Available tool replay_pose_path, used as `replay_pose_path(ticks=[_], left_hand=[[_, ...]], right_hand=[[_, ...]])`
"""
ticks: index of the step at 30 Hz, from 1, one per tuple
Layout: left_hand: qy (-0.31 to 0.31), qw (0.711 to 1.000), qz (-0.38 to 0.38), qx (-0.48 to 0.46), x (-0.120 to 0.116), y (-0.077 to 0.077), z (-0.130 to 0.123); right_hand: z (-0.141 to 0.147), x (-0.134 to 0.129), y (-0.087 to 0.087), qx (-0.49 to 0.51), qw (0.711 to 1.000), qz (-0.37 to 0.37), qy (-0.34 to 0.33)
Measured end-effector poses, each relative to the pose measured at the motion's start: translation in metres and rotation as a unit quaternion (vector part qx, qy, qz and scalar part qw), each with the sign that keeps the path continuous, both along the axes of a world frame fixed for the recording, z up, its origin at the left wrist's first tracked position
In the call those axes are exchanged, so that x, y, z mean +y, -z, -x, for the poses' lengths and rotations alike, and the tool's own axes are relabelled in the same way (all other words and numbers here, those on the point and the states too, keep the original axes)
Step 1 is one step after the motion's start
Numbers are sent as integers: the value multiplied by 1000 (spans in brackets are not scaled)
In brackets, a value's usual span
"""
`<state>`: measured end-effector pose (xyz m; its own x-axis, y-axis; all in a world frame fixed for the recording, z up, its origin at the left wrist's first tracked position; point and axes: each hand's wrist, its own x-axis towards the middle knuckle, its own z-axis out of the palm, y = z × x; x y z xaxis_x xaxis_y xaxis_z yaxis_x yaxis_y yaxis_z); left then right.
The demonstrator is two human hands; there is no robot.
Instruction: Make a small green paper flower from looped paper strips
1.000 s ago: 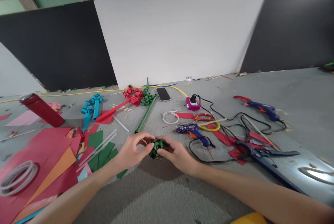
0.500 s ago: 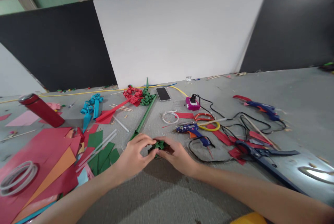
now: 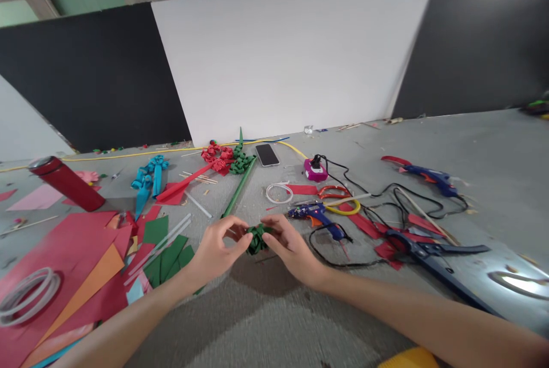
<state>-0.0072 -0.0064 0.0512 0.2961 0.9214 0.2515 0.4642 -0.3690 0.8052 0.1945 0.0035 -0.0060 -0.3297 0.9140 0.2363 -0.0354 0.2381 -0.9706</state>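
Observation:
A small green folded-paper ball (image 3: 257, 240), petalled like a flower, is held between my two hands above the floor. My left hand (image 3: 221, 247) pinches its left side with thumb and fingers. On the other side, the thumb and curled fingers of my right hand (image 3: 292, 249) press against it. A green rolled-paper stem (image 3: 240, 188) lies just beyond, and part of it passes behind my left hand. Past its far end sit green curled-paper pieces (image 3: 242, 162) beside a red paper flower (image 3: 218, 156).
Red paper sheets (image 3: 72, 248), green paper squares (image 3: 174, 256) and a tilted red flask (image 3: 66, 183) are at left. To the right lie a blue glue gun (image 3: 319, 215), another glue gun (image 3: 433, 176), scissors (image 3: 354, 208), a purple power socket (image 3: 315, 169) and a dark-handled cutter (image 3: 429, 259). A phone (image 3: 267, 155) lies ahead.
The green paper ball has turned and shows more of its folds. My fingers have shifted on it, with the hands slightly farther apart.

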Motion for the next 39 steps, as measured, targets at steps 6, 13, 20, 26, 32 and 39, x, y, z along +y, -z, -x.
replay_pose_path(ticks=[6,13,20,26,32,39], left_hand=[[-15,999,26,-22,6,2,3],[65,990,121,-45,9,9,4],[59,994,90,-34,6,9,3],[51,994,84,-48,6,11,3],[47,993,92,-55,7,12,2],[58,994,85,-47,3,11,2]], right_hand=[[-3,2,3,-71,996,-49,-1],[-1,1,-2,-56,997,-41,-19],[1,5,2,16,1000,3,-3],[-1,8,-3,-11,1000,-8,13],[-3,8,-6,19,1000,15,20],[1,10,-1,44,997,30,52]])
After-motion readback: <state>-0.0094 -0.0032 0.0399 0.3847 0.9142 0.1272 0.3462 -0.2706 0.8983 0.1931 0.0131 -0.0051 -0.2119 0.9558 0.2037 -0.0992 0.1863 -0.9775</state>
